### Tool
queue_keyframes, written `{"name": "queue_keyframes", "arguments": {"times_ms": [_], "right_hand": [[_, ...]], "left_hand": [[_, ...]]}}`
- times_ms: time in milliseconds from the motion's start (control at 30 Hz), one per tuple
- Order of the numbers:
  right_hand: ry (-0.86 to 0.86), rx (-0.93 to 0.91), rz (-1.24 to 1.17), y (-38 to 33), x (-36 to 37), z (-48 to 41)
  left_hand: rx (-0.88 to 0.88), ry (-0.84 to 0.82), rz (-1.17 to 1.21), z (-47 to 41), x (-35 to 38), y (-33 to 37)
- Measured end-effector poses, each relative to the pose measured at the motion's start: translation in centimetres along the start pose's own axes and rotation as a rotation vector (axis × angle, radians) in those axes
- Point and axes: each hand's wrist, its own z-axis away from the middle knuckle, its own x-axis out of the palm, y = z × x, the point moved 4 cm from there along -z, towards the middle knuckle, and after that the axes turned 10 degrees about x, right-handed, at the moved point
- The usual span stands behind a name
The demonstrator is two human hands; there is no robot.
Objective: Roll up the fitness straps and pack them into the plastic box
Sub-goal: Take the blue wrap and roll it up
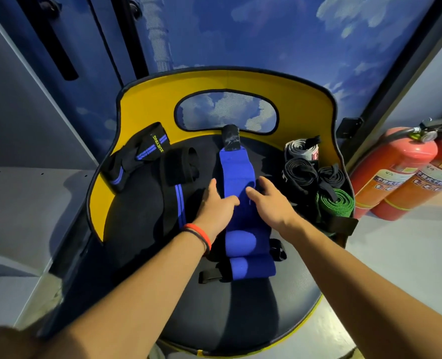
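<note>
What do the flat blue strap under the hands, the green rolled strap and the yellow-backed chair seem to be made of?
Flat blue strap: probably stretchy woven fabric, matte; it wrinkles softly under the left hand and right hand.
Green rolled strap: coarse woven webbing, judging by its ribbed texture.
Yellow-backed chair: likely hard moulded plastic, smooth with a slight sheen; its dark seat looks padded.

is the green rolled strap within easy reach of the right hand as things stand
Probably yes. The green rolled strap lies at the seat's right edge, just beyond the right hand, which rests on the blue strap. Nothing stands between them; only black rolls sit behind it.
</note>
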Motion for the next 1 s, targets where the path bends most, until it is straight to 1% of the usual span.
{"name": "queue_keyframes", "arguments": {"times_ms": [100,200,300,367,433,500,533,567,667,800,867,933,1000], "right_hand": [[-0.058,0.004,0.027,-0.5,0.7,-1.7],[-0.057,0.016,0.064,-0.4,1.0,-3.2],[-0.062,0.038,0.079,-0.2,0.8,-4.0],[-0.065,0.019,0.075,0.1,0.6,-4.2],[-0.011,-0.034,0.076,0.2,0.2,-3.8],[0.076,-0.075,0.061,0.6,-0.5,-3.1],[0.113,-0.081,0.042,0.9,-0.8,-2.7],[0.138,-0.076,0.017,1.5,-1.1,-2.2],[0.180,-0.039,-0.060,3.8,-1.9,-0.2],[0.242,-0.025,-0.157,6.8,-2.5,4.2],[0.231,-0.023,-0.192,7.9,-2.3,6.4],[0.184,-0.025,-0.182,9.0,-1.5,8.2],[0.168,0.006,-0.106,10.2,-0.7,9.4]], "left_hand": [[0.052,-0.054,-0.031,-1.9,0.9,0.7],[0.027,-0.111,-0.123,-2.8,1.6,0.5],[0.010,-0.105,-0.135,-3.5,1.5,0.1],[0.032,-0.096,-0.171,-3.6,1.2,0.0],[0.108,-0.070,-0.213,-3.3,0.8,0.1],[0.272,-0.020,-0.287,-2.5,0.1,0.6],[0.351,-0.013,-0.317,-2.0,-0.3,0.7],[0.392,-0.032,-0.322,-1.6,-0.5,0.7],[0.365,-0.209,-0.261,-0.2,-0.5,0.4],[0.349,-0.402,-0.344,2.4,0.5,0.4],[0.332,-0.502,-0.427,3.2,1.1,0.1],[0.255,-0.513,-0.411,3.8,1.2,-0.1],[0.191,-0.469,-0.351,4.3,1.2,-0.3]]}}
